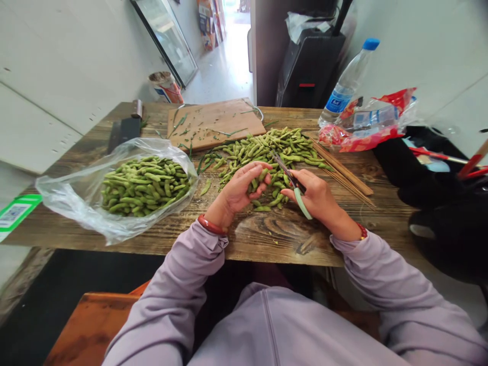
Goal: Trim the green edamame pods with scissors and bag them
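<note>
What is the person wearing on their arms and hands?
Both arms are in loose lilac sleeves that end at the wrists. The left hand is bare, with a smooth reddish-brown bangle on its wrist. The right hand is bare too, with a thin red bracelet at its wrist.

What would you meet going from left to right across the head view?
Green label → plastic bag of edamame → left hand holding pods → right hand holding scissors → red plastic packet.
</note>
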The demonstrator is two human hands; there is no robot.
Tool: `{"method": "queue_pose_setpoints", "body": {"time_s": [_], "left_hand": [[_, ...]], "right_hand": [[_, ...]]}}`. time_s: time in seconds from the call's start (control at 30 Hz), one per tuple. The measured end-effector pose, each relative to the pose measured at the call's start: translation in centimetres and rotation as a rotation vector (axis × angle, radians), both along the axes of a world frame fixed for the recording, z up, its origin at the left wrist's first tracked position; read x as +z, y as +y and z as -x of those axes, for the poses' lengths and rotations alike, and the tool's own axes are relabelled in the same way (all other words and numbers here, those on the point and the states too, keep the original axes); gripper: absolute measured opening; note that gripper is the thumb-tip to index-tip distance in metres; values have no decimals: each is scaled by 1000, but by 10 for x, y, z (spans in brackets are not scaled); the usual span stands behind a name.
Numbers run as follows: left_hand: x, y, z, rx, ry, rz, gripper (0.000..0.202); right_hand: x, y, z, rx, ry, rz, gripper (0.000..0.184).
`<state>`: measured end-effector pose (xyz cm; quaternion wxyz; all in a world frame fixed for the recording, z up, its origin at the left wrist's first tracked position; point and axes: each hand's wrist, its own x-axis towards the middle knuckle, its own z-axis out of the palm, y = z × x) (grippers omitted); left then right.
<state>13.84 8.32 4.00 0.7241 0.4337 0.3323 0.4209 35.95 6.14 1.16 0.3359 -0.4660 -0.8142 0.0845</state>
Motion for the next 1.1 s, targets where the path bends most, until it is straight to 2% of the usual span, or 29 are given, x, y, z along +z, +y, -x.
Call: {"method": "queue_pose_setpoints", "body": {"time_s": [0.13,0.23,0.33,0.47,0.5,0.57,0.67,0.73,0.87,0.93,1.0,1.1], "left_hand": [[2,1,11,146,-8,-26,28],[12,-2,31,300,104,-98,24],[28,-4,68,492,371,-213,17],[48,-2,136,785,731,-374,10],[52,-3,153,824,832,-406,10],[57,-6,181,801,1007,-446,10],[64,-16,199,863,1029,-444,13],[67,-26,194,888,957,-400,15],[66,-39,154,703,847,-339,17],[58,-41,130,572,886,-391,18],[44,-42,105,374,966,-474,17],[19,-43,69,141,1117,-673,14]], "right_hand": [[-3,1,-1,-10,11,-17,41],[-5,1,-3,-1,34,-39,42],[-6,0,-3,9,46,-69,43],[-7,-1,-3,25,34,-59,41],[-7,-1,-3,30,29,-55,41],[-7,0,-4,34,23,-49,42],[-9,2,-7,36,31,-53,43],[-10,4,-8,47,37,-60,44],[-11,7,-7,51,52,-77,48],[-11,8,-7,30,69,-78,49],[-10,9,-7,18,70,-56,45],[-9,9,-7,7,73,-42,43]]}}
